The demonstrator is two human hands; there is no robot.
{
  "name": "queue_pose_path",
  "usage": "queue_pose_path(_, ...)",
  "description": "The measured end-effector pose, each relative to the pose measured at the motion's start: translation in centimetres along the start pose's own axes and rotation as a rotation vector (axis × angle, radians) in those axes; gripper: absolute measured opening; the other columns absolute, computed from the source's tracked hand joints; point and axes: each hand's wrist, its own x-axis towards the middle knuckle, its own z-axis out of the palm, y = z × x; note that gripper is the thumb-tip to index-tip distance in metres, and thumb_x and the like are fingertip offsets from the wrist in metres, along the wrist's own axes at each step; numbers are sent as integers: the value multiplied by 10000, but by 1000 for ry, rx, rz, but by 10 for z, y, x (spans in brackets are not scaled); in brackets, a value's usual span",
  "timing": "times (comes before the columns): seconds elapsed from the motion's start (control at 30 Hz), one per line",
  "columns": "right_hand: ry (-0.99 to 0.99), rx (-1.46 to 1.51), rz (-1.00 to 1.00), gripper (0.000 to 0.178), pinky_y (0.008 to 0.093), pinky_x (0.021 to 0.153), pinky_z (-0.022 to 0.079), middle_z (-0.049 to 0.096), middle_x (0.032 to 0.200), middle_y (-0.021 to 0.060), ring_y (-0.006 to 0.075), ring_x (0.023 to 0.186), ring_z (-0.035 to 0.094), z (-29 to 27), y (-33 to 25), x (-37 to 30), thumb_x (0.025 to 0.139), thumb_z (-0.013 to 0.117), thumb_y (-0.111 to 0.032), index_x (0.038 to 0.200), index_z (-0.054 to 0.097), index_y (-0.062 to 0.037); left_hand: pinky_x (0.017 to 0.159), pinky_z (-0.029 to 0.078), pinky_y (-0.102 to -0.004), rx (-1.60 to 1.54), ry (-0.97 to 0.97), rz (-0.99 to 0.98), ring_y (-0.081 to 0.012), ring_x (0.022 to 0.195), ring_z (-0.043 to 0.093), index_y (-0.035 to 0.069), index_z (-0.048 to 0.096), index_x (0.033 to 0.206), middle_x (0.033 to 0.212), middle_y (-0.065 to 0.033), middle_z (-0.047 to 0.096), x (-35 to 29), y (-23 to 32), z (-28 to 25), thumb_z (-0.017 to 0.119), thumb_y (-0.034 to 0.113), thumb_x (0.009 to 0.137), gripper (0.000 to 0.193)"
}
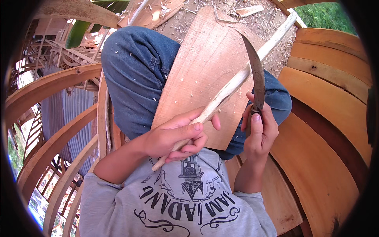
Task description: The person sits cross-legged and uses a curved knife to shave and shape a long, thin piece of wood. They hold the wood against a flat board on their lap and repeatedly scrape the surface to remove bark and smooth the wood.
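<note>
1. Closest in, the grey printed T-shirt (pixel 185 205) fills the bottom of the view, with both bare forearms coming up out of it.
2. The left hand (pixel 173 136) is curled tight around the near end of a long pale stick (pixel 233 85). Thumb lies along the top and the fingers are wrapped underneath, so it's a full grip, not loose at all. The butt end of the stick pokes out below the fist, toward the shirt.
3. The right hand (pixel 258 132) is clenched around the dark handle of a curved knife (pixel 256 73), thumb pressed up the back of the handle. The blade points up and away and crosses over the stick; I can't tell for sure whether the edge is actually touching the wood there.
4. Under both hands there's a broad flat wooden board (pixel 205 75) resting across the lap on blue jeans (pixel 136 75), with little pale shavings scattered on both.
5. The stick runs diagonally from the left fist up to the far right, well past the board's edge.
6. Curved wooden slats (pixel 327 102) sweep around the right side, more bent wooden ribs (pixel 47 91) on the left.
7. Farthest out: dirt ground with wood chips (pixel 256 19) and a patch of green grass (pixel 325 15) top right.
</note>
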Motion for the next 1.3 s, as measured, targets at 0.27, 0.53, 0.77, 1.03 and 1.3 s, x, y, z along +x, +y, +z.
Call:
queue_pose_path(0.27, 27, 818, 406, 317, 184, 442, 312, 523, 743, 10, 39, 515, 422, 29, 0, -21, 904, 542, -84, 1199, 498, 21, 349, 301, -173, 183, 101, -229, -23, 407, 335, 58, 383, 1262, 622, 30, 387, 19, -6, 11, 349, 286, 989, 357)
queue_pose_path(0.53, 132, 663, 390, 345, 215, 342, 280, 381, 558, -23, 53, 389, 330, 24, 7, -13, 909, 580, -229, 1152, 509, 6, 377, 222, -172, 83, 31, -341, -22, 440, 278, 23, 434, 1084, 590, 44, 347, 10, -15, -4, 476, 344, 946, 351)
queue_pose_path(0.77, 103, 396, 226, 387, 194, 505, 318, 454, 624, 13, 60, 549, 394, 13, 28, -8, 939, 424, -251, 1131, 538, 65, 438, 237, -177, 504, 328, -12, -19, 509, 287, 31, 420, 982, 647, 46, 357, 9, -19, 6, 440, 262, 957, 233)
queue_pose_path(1.03, 191, 55, 83, 268, 211, 628, 426, 565, 802, 67, 110, 708, 530, 16, 28, -22, 812, 600, 1, 1071, 592, 69, 471, 257, -175, 631, 423, 141, -28, 559, 286, 25, 408, 982, 683, 39, 347, 12, -17, 9, 388, 249, 978, 224)
queue_pose_path(1.3, 218, -247, -192, 255, 231, 543, 429, 599, 733, 87, 134, 624, 558, 20, 28, -17, 702, 719, 41, 946, 646, 28, 480, 251, -165, 707, 467, 223, -20, 572, 289, 10, 400, 1078, 693, 46, 344, 12, -22, 6, 368, 260, 994, 266)
